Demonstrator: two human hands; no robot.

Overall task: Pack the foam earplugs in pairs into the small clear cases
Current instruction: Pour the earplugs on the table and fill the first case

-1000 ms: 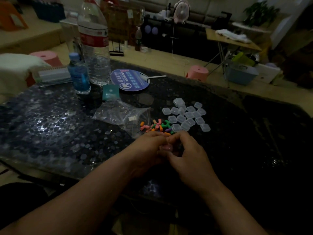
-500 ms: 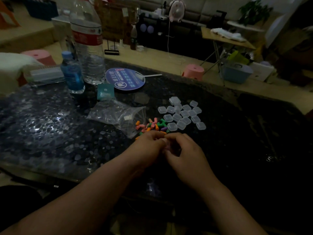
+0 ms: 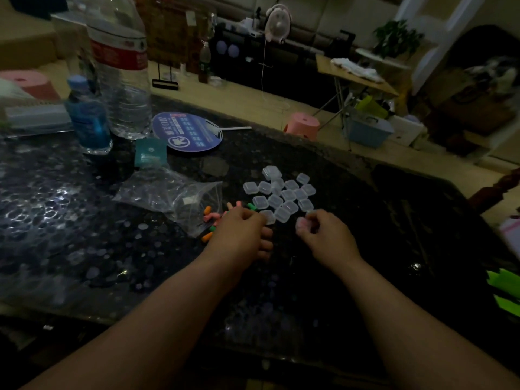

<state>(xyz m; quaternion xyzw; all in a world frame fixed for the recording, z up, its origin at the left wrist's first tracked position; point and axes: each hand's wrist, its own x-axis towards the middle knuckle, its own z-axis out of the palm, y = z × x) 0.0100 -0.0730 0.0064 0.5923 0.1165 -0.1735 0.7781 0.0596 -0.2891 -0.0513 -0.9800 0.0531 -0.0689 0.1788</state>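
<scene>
At a dim glass table (image 3: 365, 249), we work beside the huddle of clear cases (image 3: 281, 196). Our right hand (image 3: 327, 237), just on the near side of the cases, pinches a single case (image 3: 303, 223) in its fingertips, with something pale pink showing through it. Our left hand (image 3: 240, 235), near and left of the cases, curls down onto the loose earplugs (image 3: 209, 218); whether it has hold of one we cannot tell in this light. The likeliest slip, we judge, is a knuckle nudging the nearest cases, which lie just beside its fingertips, and scattering the light empties. A springy plug could also pop out before a lid snaps shut, or roll off unseen on the dark top. The crinkled bag (image 3: 168, 192) left of the cases overlaps the plugs and could hide or drag some. Room is best on the near and right sides of the cases. Beyond and left of them lie a round fan (image 3: 187, 132) and a tall water bottle (image 3: 121, 80), well apart. The table's far edge runs behind the cases, so a flicked case could go over.
</scene>
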